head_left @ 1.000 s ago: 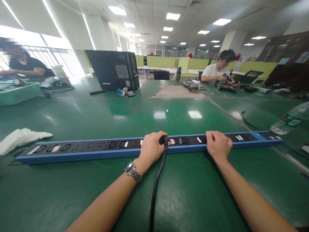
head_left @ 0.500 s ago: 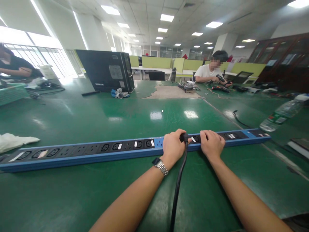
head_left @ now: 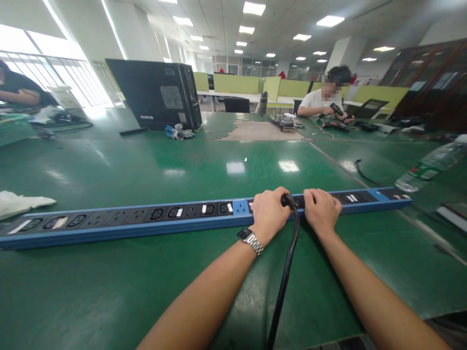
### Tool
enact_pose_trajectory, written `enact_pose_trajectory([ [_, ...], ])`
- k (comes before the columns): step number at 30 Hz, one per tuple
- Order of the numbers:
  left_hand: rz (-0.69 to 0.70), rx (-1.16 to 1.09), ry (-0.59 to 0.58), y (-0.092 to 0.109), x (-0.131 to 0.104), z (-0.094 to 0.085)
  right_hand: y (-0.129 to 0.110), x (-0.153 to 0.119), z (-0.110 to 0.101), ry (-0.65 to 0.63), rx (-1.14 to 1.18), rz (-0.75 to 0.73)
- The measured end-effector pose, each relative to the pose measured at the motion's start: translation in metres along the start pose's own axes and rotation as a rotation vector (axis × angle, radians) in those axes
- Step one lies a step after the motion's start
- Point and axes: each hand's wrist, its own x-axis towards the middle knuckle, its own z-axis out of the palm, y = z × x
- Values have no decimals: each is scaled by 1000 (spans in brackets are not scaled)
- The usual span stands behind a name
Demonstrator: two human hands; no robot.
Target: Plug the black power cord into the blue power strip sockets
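A long blue power strip (head_left: 146, 229) with black sockets lies across the green table. My left hand (head_left: 270, 211), with a watch (head_left: 251, 240) on its wrist, is closed around a black power plug (head_left: 290, 200) at the strip's right half. The plug's front is hidden, so I cannot tell how deep it sits in a socket. Its black cable (head_left: 288, 272) runs down toward me. Just right of the plug, my right hand (head_left: 323, 210) is wrapped over the strip, gripping it by its edges.
A plastic bottle (head_left: 432, 165) stands beyond the strip's right end. Farther back are a black computer case (head_left: 156, 95) and gloves (head_left: 178, 131). White cloth or paper (head_left: 22, 204) lies at left. Across the table a person (head_left: 328, 97) holds a dark tool.
My left hand has shifted right along the strip with the plug, closer to my right hand. The cable has swung right too. My right hand stays on the strip.
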Motion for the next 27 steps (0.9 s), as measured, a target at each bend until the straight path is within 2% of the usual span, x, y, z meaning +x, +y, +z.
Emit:
enact_pose_trajectory([
  [3,-7,-142,46,-4,0,3,0,0,0,-4,-4,-7],
  [6,-103,-324,128,-11,3,3,0,1,0,7,-15,9],
  [9,-141,-219,93,-12,6,1,0,1,1,12,-7,15],
  [12,-63,-43,30,-6,5,0,-1,1,1,13,4,16],
  [16,50,40,-4,1,4,4,-1,0,0,14,-1,10],
  [22,-102,-84,-8,-6,11,1,1,-1,1,2,-8,-5],
  [27,-127,-54,-80,-13,18,-12,1,0,2,11,-6,-1],
])
